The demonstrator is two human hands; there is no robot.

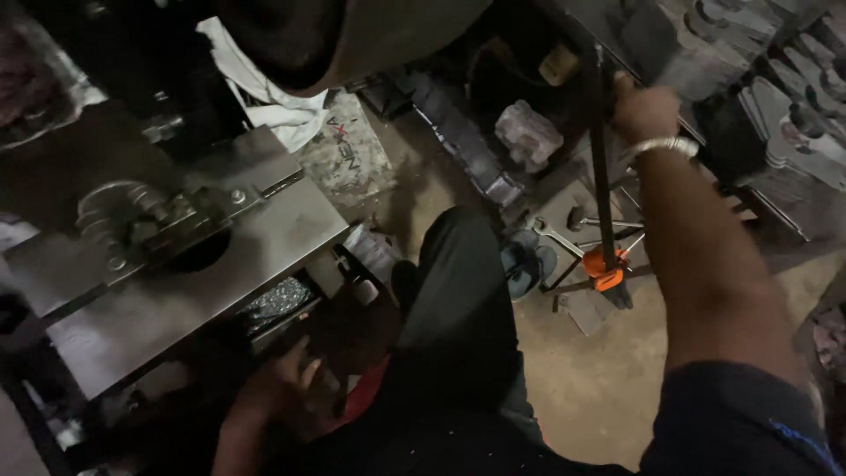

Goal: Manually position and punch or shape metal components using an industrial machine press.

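Note:
My right hand (643, 110) reaches up and far to the right, a metal bangle on its wrist, and grips the top of a tall dark vertical bar (602, 176) with an orange fitting (604, 267) low on it. My left hand (284, 381) is down at the lower left in shadow, fingers spread, touching the dark underside below a steel press table (291, 229). Whether it holds anything is hidden by the dark. My leg in dark trousers (458, 308) runs up the middle.
A die block with stacked curved metal pieces (115, 211) sits on the table. A drawer of shiny scrap (278, 298) is below it. A spanner (555, 236), sandals (527, 264), a white cloth (264, 92) and stacks of flat metal blanks (793, 123) lie around on the floor.

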